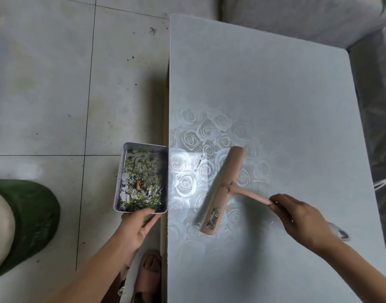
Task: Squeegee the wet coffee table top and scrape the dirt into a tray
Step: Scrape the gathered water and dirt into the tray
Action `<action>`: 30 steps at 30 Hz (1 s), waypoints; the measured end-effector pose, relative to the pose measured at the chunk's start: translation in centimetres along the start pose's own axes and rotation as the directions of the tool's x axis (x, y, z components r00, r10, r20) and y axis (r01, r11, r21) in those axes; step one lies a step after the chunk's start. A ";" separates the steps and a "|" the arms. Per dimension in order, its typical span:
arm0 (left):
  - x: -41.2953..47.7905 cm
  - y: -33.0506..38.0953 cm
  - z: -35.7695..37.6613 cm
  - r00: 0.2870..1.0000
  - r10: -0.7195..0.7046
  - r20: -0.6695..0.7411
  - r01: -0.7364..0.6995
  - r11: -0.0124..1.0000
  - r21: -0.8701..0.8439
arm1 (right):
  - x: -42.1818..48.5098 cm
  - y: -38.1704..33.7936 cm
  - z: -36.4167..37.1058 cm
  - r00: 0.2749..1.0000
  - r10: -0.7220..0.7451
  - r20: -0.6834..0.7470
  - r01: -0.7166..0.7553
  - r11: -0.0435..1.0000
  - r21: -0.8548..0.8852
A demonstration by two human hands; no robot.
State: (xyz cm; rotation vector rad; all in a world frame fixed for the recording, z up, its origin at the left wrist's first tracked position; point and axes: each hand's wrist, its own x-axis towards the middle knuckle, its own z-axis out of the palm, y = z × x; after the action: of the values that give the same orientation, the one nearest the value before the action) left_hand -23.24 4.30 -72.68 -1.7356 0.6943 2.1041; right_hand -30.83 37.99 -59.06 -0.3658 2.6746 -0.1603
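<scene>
Fingers (pixel 275 205) of the right hand (pixel 301 217) pinch the very end of the handle of a pink squeegee (pixel 222 189), which lies on a pale coffee table (pixel 275 95) near its left edge, towards the near end. Its long blade runs at a slant, far end tilted to the right, and a label sits on the near half. Between the blade and the table's left edge, a thin line of water drops (pixel 196 171) crosses a shiny patch where a rose pattern shows. The left hand (pixel 137 226) grips a pale rectangular tray (pixel 118 182) by its near rim, thumb on top and fingers underneath, holding it just beside the table's left edge, above a grey tiled floor (pixel 45 84). Wet dirt (pixel 141 178), green scraps and one orange bit fill the tray. A green bin (pixel 34 215) stands on the floor at far left, and a foot in a pink sandal (pixel 149 272) shows beside the table's near left corner.
</scene>
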 end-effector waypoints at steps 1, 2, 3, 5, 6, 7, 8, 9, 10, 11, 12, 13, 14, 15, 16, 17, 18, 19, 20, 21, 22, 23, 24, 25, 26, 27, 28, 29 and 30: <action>0.0 0.1 0.0 1.000 0.005 -0.001 -0.005 1.000 0.007 | -0.2 -0.1 0.0 1.000 -0.005 -0.012 0.005 1.000 0.000; -0.1 0.1 0.1 1.000 0.012 -0.004 -0.012 1.000 0.016 | -0.3 -0.3 0.0 1.000 -0.011 -0.011 0.011 1.000 -0.023; 0.0 0.1 0.1 1.000 0.019 -0.003 -0.019 1.000 0.023 | -0.2 -0.5 -0.1 0.999 -0.034 -0.008 0.033 0.997 -0.067; 0.0 0.1 0.0 0.999 0.035 0.002 -0.035 0.999 0.037 | 0.3 -1.8 0.3 0.995 -0.094 0.022 0.097 0.984 -0.151; 0.0 0.1 0.1 0.999 0.041 0.001 -0.041 0.998 0.043 | 0.8 -2.8 0.7 0.991 -0.128 0.034 0.132 0.977 -0.170; 0.0 0.1 0.1 0.999 0.045 -0.001 -0.045 0.998 0.047 | 1.5 -3.7 1.0 0.984 -0.173 0.040 0.177 0.967 -0.183; 0.1 0.0 0.2 0.999 0.046 0.000 -0.045 0.998 0.050 | 2.3 -4.6 1.4 0.976 -0.212 0.041 0.216 0.956 -0.197; 0.0 -0.1 0.2 0.999 0.042 0.001 -0.042 0.998 0.050 | 3.1 -5.4 1.6 0.968 -0.247 0.040 0.250 0.946 -0.205; 0.0 -0.3 0.2 0.999 0.033 0.004 -0.033 0.998 0.045 | 3.7 -6.0 1.7 0.962 -0.269 0.041 0.272 0.939 -0.209; -0.1 -0.4 0.3 1.000 0.024 0.004 -0.024 0.999 0.037 | 4.4 -6.3 1.6 0.953 -0.302 0.037 0.303 0.928 -0.217; -0.1 -0.5 0.4 1.000 0.015 -0.001 -0.015 0.999 0.033 | 4.8 -6.6 1.3 0.942 -0.332 0.042 0.333 0.915 -0.228; -0.2 -0.6 0.5 1.000 0.005 -0.011 -0.004 0.999 0.036 | 5.2 -6.6 1.0 0.932 -0.359 0.042 0.358 0.903 -0.237; -0.1 -0.7 0.6 1.000 -0.005 -0.022 0.006 0.999 0.037 | 5.4 -6.6 0.7 0.924 -0.380 0.043 0.379 0.894 -0.241; -0.2 -0.9 0.7 0.999 -0.013 -0.032 0.015 0.999 0.038 | 5.6 -6.6 0.4 0.915 -0.401 0.039 0.398 0.883 -0.251; -0.2 -1.0 0.8 0.999 -0.020 -0.035 0.022 0.999 0.042 | 6.0 -6.8 0.3 0.907 -0.420 0.024 0.412 0.875 -0.256; -0.2 -1.0 0.9 0.999 -0.023 -0.035 0.025 0.998 0.054 | 6.5 -7.3 0.1 0.897 -0.442 0.017 0.432 0.867 -0.248; -0.3 -1.0 0.9 0.999 -0.022 -0.031 0.024 0.997 0.077 | 7.0 -8.2 0.0 0.884 -0.467 0.023 0.459 0.858 -0.232; -0.3 -0.9 0.9 1.000 -0.013 -0.023 0.016 0.994 0.106 | 7.7 -9.3 -0.1 0.867 -0.495 0.061 0.495 0.840 -0.220; -0.3 -0.9 0.8 1.000 -0.003 -0.017 0.005 0.991 0.131 | 8.3 -10.3 0.0 0.842 -0.523 0.129 0.539 0.814 -0.218; -0.2 -0.8 0.7 1.000 0.004 -0.017 -0.002 0.989 0.146 | 8.8 -11.0 0.4 0.816 -0.546 0.192 0.578 0.787 -0.218; 0.0 -0.8 0.6 1.000 0.008 -0.018 -0.005 0.988 0.153 | 8.9 -11.4 0.5 0.803 -0.553 0.223 0.593 0.776 -0.215; 0.0 -0.7 0.6 1.000 0.008 -0.018 -0.005 0.988 0.156 | 8.7 -11.5 0.1 0.804 -0.565 0.184 0.594 0.771 -0.229; 0.1 -0.5 0.5 1.000 0.004 -0.012 -0.002 0.988 0.153 | 8.3 -11.2 -0.5 0.826 -0.548 0.131 0.563 0.795 -0.226; 0.1 -0.4 0.5 1.000 -0.001 -0.003 0.002 0.990 0.143 | 7.6 -10.4 -1.0 0.860 -0.504 0.079 0.509 0.837 -0.201; 0.2 -0.3 0.5 1.000 -0.001 0.007 0.001 0.992 0.123 | 6.7 -9.1 -1.5 0.881 -0.472 0.045 0.471 0.861 -0.193; 0.2 -0.2 0.4 1.000 0.001 0.018 -0.002 0.995 0.100 | 5.9 -7.7 -2.1 0.897 -0.440 0.027 0.437 0.878 -0.197; 0.2 -0.1 0.4 0.999 0.004 0.033 -0.007 0.996 0.085 | 5.0 -6.6 -2.7 0.910 -0.413 0.038 0.411 0.887 -0.210; 0.2 0.0 0.4 0.999 0.006 0.045 -0.010 0.997 0.083 | 4.3 -5.8 -3.2 0.921 -0.384 0.073 0.390 0.893 -0.226; 0.2 0.1 0.4 0.998 0.006 0.055 -0.011 0.996 0.090 | 3.8 -5.4 -3.5 0.926 -0.361 0.109 0.377 0.894 -0.243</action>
State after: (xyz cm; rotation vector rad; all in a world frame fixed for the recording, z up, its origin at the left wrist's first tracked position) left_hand -23.70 4.42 -72.77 -1.6235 0.7703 2.0840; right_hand -34.43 31.95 -56.58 -0.9498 2.5410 0.0918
